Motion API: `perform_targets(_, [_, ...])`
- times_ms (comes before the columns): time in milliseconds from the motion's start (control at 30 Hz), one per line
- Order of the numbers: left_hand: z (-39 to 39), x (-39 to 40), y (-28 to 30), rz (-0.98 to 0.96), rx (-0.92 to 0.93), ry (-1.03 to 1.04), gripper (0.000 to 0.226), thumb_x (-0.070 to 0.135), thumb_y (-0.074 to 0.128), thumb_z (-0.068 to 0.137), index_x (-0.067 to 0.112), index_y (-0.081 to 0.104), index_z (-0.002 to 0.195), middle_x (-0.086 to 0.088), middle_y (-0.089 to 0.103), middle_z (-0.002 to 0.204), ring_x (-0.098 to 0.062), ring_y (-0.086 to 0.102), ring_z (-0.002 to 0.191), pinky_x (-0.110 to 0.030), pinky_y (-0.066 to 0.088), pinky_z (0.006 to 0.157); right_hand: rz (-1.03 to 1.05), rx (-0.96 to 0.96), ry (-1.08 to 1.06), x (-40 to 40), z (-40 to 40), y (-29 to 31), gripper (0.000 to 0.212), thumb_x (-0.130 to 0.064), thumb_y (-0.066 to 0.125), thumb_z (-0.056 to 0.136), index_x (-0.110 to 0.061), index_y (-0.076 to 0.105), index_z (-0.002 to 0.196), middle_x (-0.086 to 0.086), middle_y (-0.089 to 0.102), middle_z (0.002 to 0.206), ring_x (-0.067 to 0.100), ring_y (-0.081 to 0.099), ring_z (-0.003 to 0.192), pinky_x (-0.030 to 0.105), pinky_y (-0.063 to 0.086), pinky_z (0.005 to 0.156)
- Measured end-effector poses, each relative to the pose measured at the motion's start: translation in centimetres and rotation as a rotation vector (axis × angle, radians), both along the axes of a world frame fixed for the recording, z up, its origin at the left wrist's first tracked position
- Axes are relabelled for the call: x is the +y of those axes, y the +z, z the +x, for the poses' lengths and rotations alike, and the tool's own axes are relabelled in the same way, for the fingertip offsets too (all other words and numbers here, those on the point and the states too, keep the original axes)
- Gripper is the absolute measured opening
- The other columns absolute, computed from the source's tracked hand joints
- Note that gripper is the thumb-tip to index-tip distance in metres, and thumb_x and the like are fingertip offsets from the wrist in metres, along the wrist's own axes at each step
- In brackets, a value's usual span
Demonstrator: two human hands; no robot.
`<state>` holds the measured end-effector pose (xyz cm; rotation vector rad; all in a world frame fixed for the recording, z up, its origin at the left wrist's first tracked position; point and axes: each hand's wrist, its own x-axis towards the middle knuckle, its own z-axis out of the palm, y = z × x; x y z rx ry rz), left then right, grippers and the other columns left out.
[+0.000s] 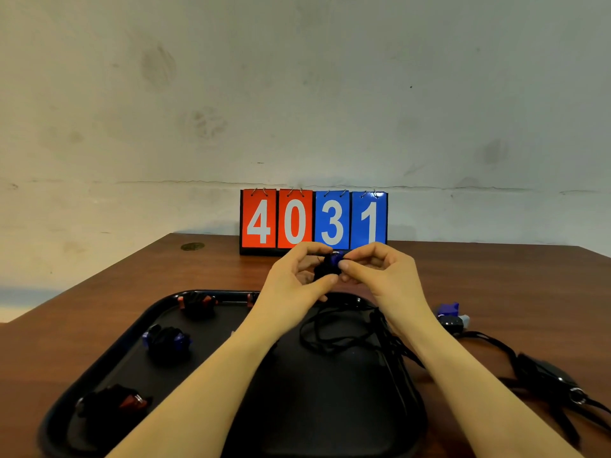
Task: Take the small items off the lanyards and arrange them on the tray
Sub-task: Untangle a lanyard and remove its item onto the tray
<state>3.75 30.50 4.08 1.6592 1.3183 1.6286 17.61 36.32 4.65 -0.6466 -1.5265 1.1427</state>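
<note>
A: What stood behind the work area?

B: A plain wall [297, 94], off-white with a grey-green cast. It carried several dark smudges and a thin horizontal crack line low down, just above the table's far edge.

A: And the furniture?

B: One table [132, 292] with a reddish-brown wood-grain top. Its far edge met the wall; its left edge ran diagonally toward the camera. A small round dark mark [192, 246] lay near the far left corner.

A: Anything placed at the back?

B: A flip scoreboard [313, 221] stood upright against the wall, showing 4 and 0 on red cards, 3 and 1 on blue.

A: Lighting?

B: Even and dim, with soft shadows.
</note>
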Motion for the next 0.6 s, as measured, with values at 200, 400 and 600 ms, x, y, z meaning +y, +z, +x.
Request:
perform_targets(200, [-0.06,-0.17,0.1,0.017,-0.029,-0.053,0.025,0.002,0.061,0.085,0.02,0.055,0.101,0.006,0.066,0.1,-0.011,0.069,0.079,-0.022,0.056,0.065,0.089,-0.05,-0.023,-0.17,0.09,-0.11,0.013,-0.006,0.069,0.078,-0.014,0.068,0.088,0.001,0.071,0.089,0.012,0.067,0.089,0.025,0.056,0.078])
perform_targets(400, [0.14,-0.09,-0.05,0.038,-0.015,-0.08,0.024,0.001,0.058,0.087,0.021,0.054,0.099,0.007,0.064,0.099,-0.008,0.068,0.079,-0.023,0.056,0.066,0.279,-0.123,-0.111,-0.01,0.12,-0.07,0.008,-0.007,0.069,0.079,-0.014,0.068,0.082,-0.002,0.068,0.083,0.009,0.064,0.084,0.022,0.053,0.079])
perform_targets(600, [0.2,-0.09,-0.11,0.05,-0.02,-0.069,0.024,0.0,0.054,0.089,0.022,0.054,0.099,0.006,0.062,0.103,-0.013,0.068,0.078,-0.023,0.055,0.067,0.196,-0.058,-0.064,-0.04,0.05,0.28,0.01,-0.005,0.069,0.079,-0.014,0.067,0.083,0.001,0.069,0.08,0.011,0.067,0.075,0.02,0.053,0.075])
